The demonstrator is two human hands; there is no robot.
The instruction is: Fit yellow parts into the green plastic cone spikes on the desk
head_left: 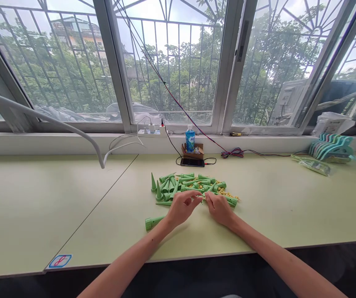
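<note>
Many green cones point(167, 187) lie heaped on the table point(103, 236) just beyond the left hand point(181, 208) and the right hand point(219, 208), which meet at the heap's near edge. Both have bent fingers, tips drawn close about a small pale piece point(204, 198); it is too small to tell which hand grips it. One green tapered piece point(153, 223) lies apart, partly hidden by the left forearm. The cones look like smooth plastic, narrowing from broad ribbed collars to points; two stand upright at the heap's left edge. Slim yellow pieces point(227, 193) show among them, some beyond the right hand, and the table has a pale, faint sheen
</note>
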